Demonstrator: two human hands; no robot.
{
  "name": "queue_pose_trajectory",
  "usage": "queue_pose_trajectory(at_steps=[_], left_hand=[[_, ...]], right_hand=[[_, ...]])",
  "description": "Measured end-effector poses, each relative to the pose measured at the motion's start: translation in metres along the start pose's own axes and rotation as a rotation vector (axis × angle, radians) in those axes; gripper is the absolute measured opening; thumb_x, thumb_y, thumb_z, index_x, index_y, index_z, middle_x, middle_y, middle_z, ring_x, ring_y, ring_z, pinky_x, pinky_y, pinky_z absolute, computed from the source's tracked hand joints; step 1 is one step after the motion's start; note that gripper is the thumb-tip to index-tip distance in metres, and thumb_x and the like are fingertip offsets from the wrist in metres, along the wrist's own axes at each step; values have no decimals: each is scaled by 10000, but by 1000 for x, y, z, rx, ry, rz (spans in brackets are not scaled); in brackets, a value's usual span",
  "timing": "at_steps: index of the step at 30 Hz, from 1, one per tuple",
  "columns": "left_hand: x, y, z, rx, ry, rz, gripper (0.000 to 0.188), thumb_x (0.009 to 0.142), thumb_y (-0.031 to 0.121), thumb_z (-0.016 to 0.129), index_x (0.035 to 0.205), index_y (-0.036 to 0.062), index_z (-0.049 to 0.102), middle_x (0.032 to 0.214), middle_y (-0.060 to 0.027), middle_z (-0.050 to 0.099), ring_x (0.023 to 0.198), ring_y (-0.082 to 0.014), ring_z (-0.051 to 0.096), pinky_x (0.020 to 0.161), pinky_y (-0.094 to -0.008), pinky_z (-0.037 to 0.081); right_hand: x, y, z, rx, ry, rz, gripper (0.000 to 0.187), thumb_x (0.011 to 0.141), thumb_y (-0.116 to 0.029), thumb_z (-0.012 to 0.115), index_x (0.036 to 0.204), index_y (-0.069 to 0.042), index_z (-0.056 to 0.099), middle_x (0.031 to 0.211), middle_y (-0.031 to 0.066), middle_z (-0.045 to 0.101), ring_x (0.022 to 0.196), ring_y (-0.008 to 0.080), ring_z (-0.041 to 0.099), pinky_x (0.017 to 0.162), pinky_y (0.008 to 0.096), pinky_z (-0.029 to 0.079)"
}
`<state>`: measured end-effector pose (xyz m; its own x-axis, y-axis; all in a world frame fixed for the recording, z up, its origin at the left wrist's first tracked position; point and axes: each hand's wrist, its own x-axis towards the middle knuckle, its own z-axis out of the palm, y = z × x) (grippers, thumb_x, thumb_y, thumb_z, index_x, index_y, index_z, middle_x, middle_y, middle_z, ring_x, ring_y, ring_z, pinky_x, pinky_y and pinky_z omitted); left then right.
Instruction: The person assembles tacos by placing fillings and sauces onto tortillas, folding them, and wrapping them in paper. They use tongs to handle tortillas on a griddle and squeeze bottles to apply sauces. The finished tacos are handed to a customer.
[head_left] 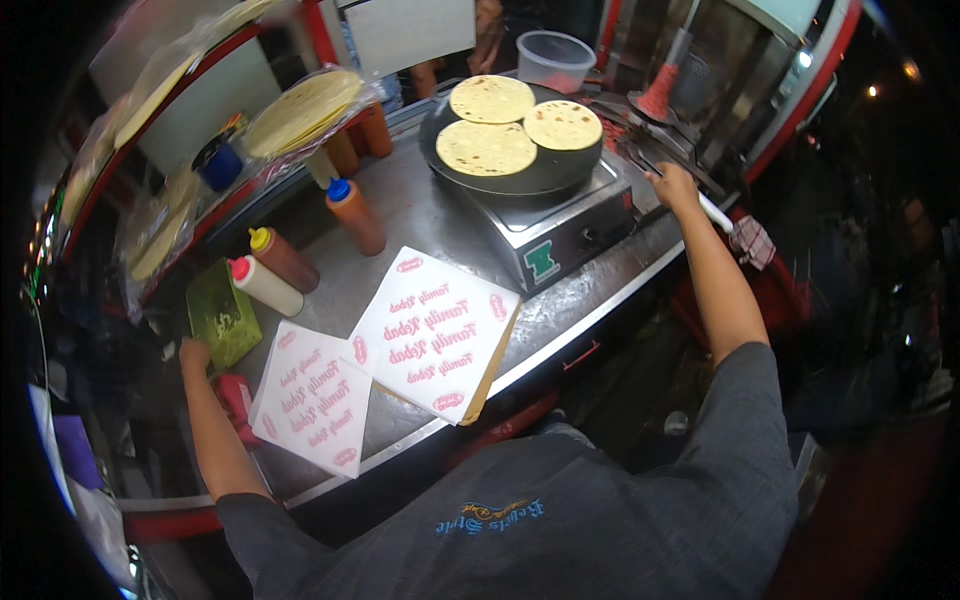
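Three round flatbreads (505,125) lie on a black round griddle (520,172) atop a steel heater box. My right hand (675,187) reaches to the right of it and is closed on a white handle (716,212) of a long tool lying over the meat tray. My left hand (193,352) rests at the counter's left end, touching the edge of a green container (222,316). Two white printed paper sheets (435,332) lie on the steel counter (430,215) in front of me.
Squeeze bottles (268,286) in white, brown and orange stand on the counter's left part. A bagged stack of flatbreads (303,110) leans at the back left. A clear plastic tub (555,60) sits behind the griddle. A red cone (658,95) stands at the right back.
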<state>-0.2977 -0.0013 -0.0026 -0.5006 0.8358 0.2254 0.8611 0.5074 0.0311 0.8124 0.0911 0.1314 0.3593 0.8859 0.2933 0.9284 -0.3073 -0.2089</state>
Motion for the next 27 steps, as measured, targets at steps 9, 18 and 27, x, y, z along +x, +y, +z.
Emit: queue_pose_trajectory(at_steps=[9,18,27], left_hand=[[-74,9,-119,-868,-115,-379,235,1034,232,489,1174,63,572,882,-116,605,705,-244,586,603,-397,448],[-371,228,-267,-1368,-194,43,335,1046,269,625,1299,60,556,1099,-28,624,956,-128,617,791,-274,516],[-371,499,-190,-1468,-824,304,452,867,69,717,1265,56,503,932,-3,540,752,-101,528,591,-268,459]], right_hand=[[34,28,35,-182,-78,-183,471,919,-427,781,1290,-137,752,1218,168,723,1221,393,644,1046,537,491],[-157,-3,-24,1018,-389,-645,219,1002,-209,758,1134,-34,764,1023,114,754,933,229,723,845,355,574],[-299,-6,133,1398,-1199,-159,303,1066,-243,657,1241,-21,765,1041,130,787,817,199,771,727,337,619]])
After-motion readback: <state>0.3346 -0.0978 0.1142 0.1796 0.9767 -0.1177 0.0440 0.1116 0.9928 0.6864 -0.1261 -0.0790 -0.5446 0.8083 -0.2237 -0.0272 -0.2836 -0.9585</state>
